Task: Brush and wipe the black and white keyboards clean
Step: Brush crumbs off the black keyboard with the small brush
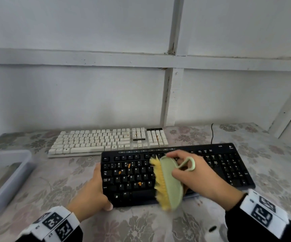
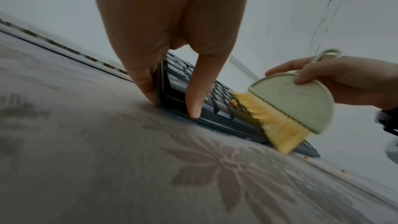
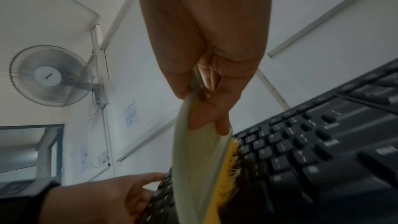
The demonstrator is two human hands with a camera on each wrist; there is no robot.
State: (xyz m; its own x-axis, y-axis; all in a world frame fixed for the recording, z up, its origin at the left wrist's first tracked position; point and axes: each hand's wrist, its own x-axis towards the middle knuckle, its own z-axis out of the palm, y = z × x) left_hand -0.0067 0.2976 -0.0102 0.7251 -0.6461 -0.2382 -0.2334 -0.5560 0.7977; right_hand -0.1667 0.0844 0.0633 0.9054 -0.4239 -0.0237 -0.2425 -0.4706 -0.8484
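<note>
on the flowered table against a white wall, the left hand grips the black keyboard's left end while the right hand pinches a green brush mid-keys, with orange crumbs left and the white keyboard behind seemingly untouched.

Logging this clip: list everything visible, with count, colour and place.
black keyboard: 1, black, front centre, orange crumbs on its keys
white keyboard: 1, cream, behind it
brush: 1, green body, yellow bristles, on the black keyboard
tub: 1, translucent grey, far left
tablecloth: 1, floral grey
wall fan: 1, white, right wrist view
left hand: holds the black keyboard's left end
right hand: grips the brush
</note>
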